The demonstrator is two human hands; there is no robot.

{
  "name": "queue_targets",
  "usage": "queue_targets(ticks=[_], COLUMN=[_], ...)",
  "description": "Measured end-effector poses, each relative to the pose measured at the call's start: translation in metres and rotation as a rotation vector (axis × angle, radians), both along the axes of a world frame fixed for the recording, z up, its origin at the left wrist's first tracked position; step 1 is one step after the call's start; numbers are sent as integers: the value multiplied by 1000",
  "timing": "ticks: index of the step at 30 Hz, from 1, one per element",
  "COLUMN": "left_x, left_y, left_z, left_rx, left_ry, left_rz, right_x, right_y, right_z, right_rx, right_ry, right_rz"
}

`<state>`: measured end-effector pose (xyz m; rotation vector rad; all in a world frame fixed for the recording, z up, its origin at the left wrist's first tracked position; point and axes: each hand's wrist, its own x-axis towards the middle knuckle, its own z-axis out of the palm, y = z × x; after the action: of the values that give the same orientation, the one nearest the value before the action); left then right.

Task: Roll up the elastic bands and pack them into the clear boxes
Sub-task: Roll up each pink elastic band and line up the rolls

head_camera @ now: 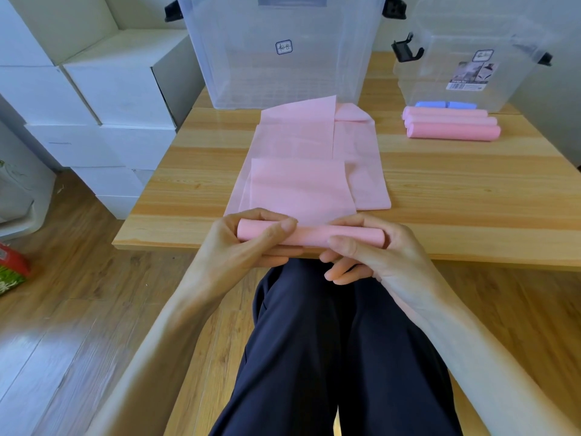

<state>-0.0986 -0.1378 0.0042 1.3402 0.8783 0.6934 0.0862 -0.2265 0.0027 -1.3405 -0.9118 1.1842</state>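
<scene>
A pink elastic band [301,171] lies folded flat along the middle of the wooden table [456,184]. Its near end is wound into a pink roll [311,236] at the table's front edge. My left hand [248,243] grips the roll's left end, thumb on top. My right hand [367,250] grips its right end the same way. Three finished pink rolls [452,124] lie side by side at the right. A large clear box [283,48] stands at the back centre, a smaller clear box [468,58] at the back right.
A blue roll [446,105] lies behind the pink rolls, against the smaller box. White cartons [103,89] are stacked left of the table. My dark-trousered legs [333,341] are under the front edge, over a wooden floor.
</scene>
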Motion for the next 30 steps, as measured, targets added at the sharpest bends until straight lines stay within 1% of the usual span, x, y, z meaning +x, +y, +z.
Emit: queue_targets(ticks=[2,5,9,13,17,22,27,30], left_x=[-1,-2,0,0,-2,0,-3,-4], left_y=[0,0,-2,-1,-3,-1,2,2], left_z=[1,0,2,3,2,1,3,2], left_rx=[26,34,4,-16,-37,-20,-27,3], left_ry=[-9,-15,3,-9,-50,-9,-15,-13], left_rz=[-42,-29,8,-34,-38,-18,-68,-89], right_x=[0,0,1,0,2,2,1,2], right_y=[0,1,1,1,1,1,2,2], right_z=[0,1,1,1,1,1,2,3], right_rx=[-5,-18,-13,18,-2,-6,26,12], right_ry=[11,20,16,7,9,-4,-6,2], right_rz=[-32,-26,23,-14,-22,17,-15,-21])
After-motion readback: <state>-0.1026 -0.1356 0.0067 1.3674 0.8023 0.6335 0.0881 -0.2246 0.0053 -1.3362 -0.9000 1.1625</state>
